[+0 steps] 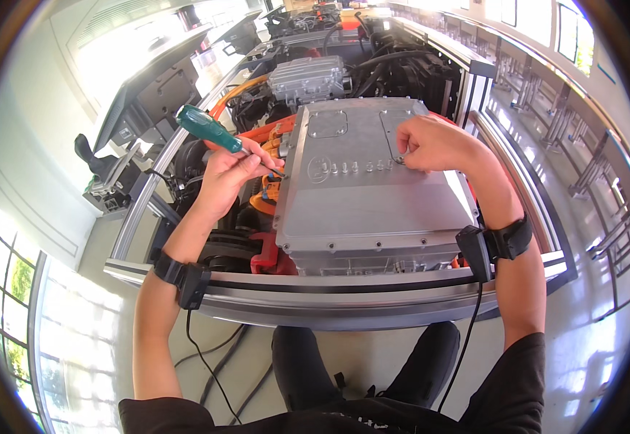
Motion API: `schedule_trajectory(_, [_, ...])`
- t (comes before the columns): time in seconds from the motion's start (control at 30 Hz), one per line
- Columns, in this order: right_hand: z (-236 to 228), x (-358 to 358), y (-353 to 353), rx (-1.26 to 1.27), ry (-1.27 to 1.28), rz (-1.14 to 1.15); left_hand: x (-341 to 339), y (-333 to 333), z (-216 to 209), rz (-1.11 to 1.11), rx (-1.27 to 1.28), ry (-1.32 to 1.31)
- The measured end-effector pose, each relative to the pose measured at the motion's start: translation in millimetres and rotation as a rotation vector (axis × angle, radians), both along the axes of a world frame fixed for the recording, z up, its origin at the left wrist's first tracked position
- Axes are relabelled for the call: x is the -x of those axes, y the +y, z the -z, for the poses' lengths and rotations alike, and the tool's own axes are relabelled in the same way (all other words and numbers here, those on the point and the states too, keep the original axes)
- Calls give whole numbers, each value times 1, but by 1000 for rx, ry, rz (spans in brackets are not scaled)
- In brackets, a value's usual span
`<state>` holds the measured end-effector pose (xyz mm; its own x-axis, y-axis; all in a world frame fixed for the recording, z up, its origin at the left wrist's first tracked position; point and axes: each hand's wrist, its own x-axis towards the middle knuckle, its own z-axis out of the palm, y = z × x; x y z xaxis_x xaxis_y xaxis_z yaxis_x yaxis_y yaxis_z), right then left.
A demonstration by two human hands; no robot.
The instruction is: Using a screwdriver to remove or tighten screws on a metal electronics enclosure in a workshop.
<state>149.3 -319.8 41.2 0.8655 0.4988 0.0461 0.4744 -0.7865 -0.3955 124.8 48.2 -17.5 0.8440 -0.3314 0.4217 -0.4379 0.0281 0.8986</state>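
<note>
A screwdriver with a green handle is in my left hand, its fingers closed round the shaft just below the handle. The shaft slants down to the right, and its tip is by the left edge of a grey metal housing cover. My right hand rests over the right part of this cover, its fingers curled together at the surface. What they pinch is too small to make out. Several small silver bolts stand in a row on the cover, ending beside my right fingertips.
An aluminium frame surrounds the housing. Orange cables run along its left side, and a ribbed metal unit sits behind it. To the left is a monitor on a stand. Black cables trail over the floor.
</note>
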Motion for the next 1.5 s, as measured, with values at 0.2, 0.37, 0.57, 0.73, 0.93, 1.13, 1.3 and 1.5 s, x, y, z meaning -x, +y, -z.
schedule_trajectory(0.2, [0,-5,-5,-118,64,70,0,0,0,-16,-21,12])
schedule_trajectory(0.37, [4,-7,-3,-175,-224,-41,0,0,0,-5,-3,10])
schedule_trajectory(0.57, [6,-8,-4,-81,-73,-55,-1,1,0,-8,-14,0])
schedule_trajectory(0.73, [8,-10,-4,-47,-29,-82,-1,1,0,-4,-28,-9])
schedule_trajectory(0.93, [11,-10,-2,-32,-32,-124,0,0,-1,-4,-33,-12])
schedule_trajectory(1.13, [11,-10,-1,-27,-14,-105,0,-1,-2,10,-29,-9])
schedule_trajectory(1.3, [8,-6,-1,-33,-72,-101,0,-1,-2,26,-32,8])
schedule_trajectory(1.5, [-3,0,1,-334,-352,190,5,-5,-13,21,-116,47])
